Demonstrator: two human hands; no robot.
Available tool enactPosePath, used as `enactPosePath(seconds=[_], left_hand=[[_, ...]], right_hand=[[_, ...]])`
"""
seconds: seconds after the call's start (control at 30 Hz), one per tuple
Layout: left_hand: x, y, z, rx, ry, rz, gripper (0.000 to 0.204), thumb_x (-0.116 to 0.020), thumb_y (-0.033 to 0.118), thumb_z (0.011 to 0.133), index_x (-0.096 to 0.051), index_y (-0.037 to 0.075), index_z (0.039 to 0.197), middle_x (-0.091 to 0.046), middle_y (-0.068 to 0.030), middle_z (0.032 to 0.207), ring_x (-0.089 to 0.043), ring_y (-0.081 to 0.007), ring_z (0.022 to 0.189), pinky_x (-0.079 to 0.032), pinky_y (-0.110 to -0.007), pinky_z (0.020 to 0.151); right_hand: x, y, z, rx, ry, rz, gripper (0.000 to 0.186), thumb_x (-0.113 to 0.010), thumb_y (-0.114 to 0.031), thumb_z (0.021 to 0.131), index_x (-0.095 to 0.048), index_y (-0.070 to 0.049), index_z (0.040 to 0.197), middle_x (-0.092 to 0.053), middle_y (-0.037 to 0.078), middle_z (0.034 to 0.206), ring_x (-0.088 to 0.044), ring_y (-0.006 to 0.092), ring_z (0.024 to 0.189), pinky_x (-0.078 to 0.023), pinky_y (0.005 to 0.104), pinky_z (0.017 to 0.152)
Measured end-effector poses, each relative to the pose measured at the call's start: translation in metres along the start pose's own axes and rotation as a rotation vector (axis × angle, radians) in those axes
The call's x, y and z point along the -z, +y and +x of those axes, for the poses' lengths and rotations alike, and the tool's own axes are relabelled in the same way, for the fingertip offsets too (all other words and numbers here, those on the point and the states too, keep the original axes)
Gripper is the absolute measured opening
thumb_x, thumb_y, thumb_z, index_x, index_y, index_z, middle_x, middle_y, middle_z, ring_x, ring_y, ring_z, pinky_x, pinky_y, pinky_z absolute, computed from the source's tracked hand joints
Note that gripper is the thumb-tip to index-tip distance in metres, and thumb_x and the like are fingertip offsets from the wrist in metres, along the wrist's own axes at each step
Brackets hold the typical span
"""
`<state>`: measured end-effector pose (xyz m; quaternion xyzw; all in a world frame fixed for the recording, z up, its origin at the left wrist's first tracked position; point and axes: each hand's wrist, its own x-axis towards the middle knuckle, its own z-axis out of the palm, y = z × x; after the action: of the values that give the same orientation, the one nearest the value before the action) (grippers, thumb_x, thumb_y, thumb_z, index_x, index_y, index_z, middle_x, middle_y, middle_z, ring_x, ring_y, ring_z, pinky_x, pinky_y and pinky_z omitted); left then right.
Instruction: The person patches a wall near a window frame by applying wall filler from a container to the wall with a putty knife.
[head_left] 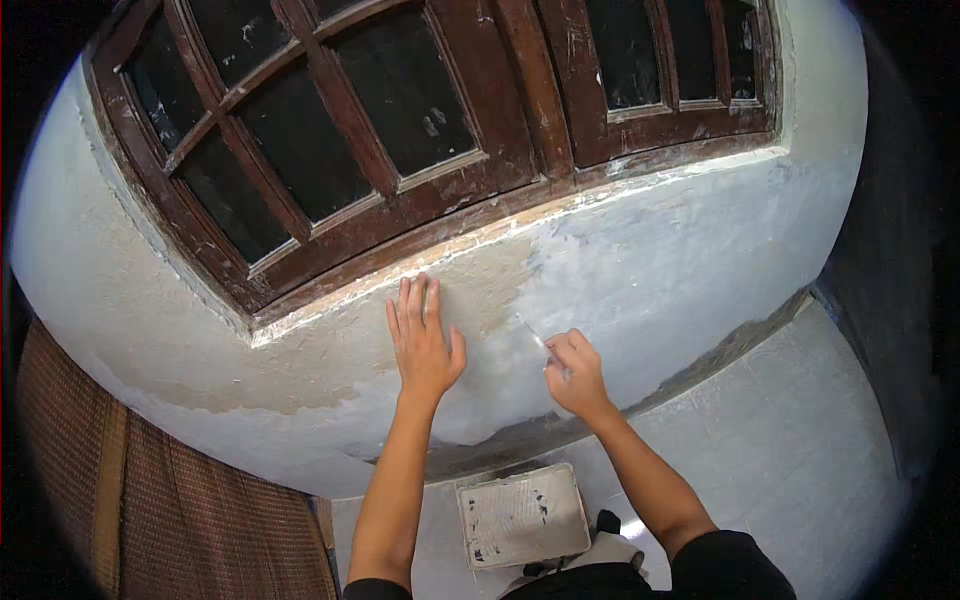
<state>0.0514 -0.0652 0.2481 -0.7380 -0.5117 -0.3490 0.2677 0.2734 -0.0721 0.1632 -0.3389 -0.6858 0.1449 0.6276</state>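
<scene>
Fingers (570, 347) of the right hand (577, 375) pinch a slim, whitish tool (531, 331) by the wall (660, 260), rough beige meeting smoother pale grey; tip contact is unclear. The left hand (425, 350), 4 fingers slightly spread, rests below the brown window frame (548, 110).

Down below the right hand's (575, 372) grip, slightly leftward, the grey floor (790, 440) carries a paint-spotted, off-white tray (505, 508).
</scene>
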Motion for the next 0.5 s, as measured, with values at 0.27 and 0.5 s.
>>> enactPosePath(seconds=[0.27, 0.5], left_hand=[[-0.005, -0.007, 0.027, 0.015, 0.02, 0.04, 0.078, -0.06, 0.023, 0.078, -0.029, 0.003, 0.147, -0.029, -0.0153, 0.153, -0.019, -0.0349, 0.146, -0.005, -0.06, 0.116], [-0.011, -0.01, 0.028, 0.038, -0.007, 0.055, 0.081, -0.06, 0.028, 0.079, -0.027, 0.003, 0.148, -0.032, -0.0143, 0.152, -0.019, -0.035, 0.146, -0.002, -0.061, 0.116]], right_hand=[[-0.007, 0.026, 0.021, 0.435, -0.001, -0.319, 0.02, -0.07, 0.0, 0.062, -0.054, -0.004, 0.073, -0.053, 0.014, 0.089, -0.054, 0.0354, 0.089, -0.05, 0.0448, 0.075], [-0.021, 0.056, 0.02, 0.601, -0.055, -0.547, 0.015, -0.067, -0.012, 0.067, -0.052, -0.012, 0.071, -0.048, 0.006, 0.078, -0.052, 0.0256, 0.081, -0.046, 0.0441, 0.08]])
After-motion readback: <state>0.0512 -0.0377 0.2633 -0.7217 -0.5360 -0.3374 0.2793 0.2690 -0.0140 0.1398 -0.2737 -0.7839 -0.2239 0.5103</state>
